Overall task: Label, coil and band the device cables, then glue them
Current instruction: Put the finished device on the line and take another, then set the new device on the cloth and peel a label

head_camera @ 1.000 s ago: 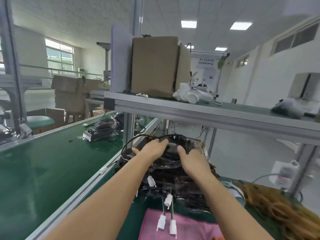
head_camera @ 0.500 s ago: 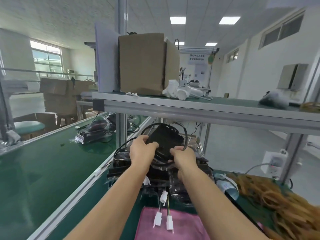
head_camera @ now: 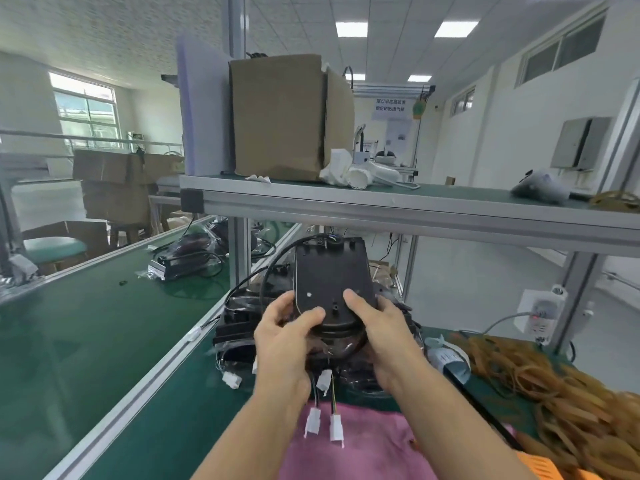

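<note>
I hold a flat black device (head_camera: pixel 332 278) upright above a stack of similar black devices in clear bags (head_camera: pixel 239 327). My left hand (head_camera: pixel 287 337) grips its lower left edge, thumb on the face. My right hand (head_camera: pixel 377 327) grips the lower right edge, thumb also on the face. A black cable (head_camera: pixel 273 268) loops out from the device's top left. Thin wires hang below my hands and end in white connectors (head_camera: pixel 323 422) over a pink cloth (head_camera: pixel 363 448).
A heap of tan rubber bands (head_camera: pixel 554 386) lies at the right. A roll of labels (head_camera: pixel 446 358) sits beside the stack. A green conveyor belt (head_camera: pixel 86 323) runs along the left. An overhead shelf (head_camera: pixel 381 206) carries a cardboard box (head_camera: pixel 284 116).
Both hands lifted the black device off the stack and drew it toward me, tilting it upright so that its flat face shows. The connectors now dangle lower over the pink cloth.
</note>
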The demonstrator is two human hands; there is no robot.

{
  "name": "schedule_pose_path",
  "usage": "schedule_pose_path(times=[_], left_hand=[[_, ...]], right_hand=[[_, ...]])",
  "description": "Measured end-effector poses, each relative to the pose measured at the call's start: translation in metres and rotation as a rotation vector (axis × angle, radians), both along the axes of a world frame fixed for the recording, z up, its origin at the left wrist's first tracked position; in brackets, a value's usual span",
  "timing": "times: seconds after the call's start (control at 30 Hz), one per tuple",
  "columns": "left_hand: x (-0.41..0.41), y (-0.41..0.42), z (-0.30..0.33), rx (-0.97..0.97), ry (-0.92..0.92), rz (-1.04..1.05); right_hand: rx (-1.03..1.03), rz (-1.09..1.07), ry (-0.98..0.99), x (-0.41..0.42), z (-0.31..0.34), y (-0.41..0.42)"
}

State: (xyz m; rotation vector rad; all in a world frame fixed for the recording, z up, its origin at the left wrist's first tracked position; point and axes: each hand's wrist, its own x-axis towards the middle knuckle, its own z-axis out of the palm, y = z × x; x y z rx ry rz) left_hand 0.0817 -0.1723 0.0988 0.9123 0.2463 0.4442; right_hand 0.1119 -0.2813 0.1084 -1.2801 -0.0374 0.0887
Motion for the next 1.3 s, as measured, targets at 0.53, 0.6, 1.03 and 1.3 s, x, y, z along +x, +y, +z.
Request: schedule_pose_path(times=[0.53, 0.6, 1.03, 1.3], left_hand=[[-0.025, -0.030, 0.013, 1.717, -0.096, -0.651], [-0.007, -0.038, -0.002, 1.518, 0.069, -1.060], [-0.008, -0.034, -0.095, 0.262, 0.515, -0.566], [-0.011, -0.041, -0.096, 0.205, 0.507, -0.509]], right_hand=[[-0.586, 0.612, -0.071, -0.037, -0.027, -0.138], [-0.647, 0.721, -0.063, -0.028, -0.024, -0.135], [-1.156, -0.198, -0.037, -0.081, -0.108, -0.154], [-0.436, -0.032, 0.248, -0.117, -0.117, -0.147]])
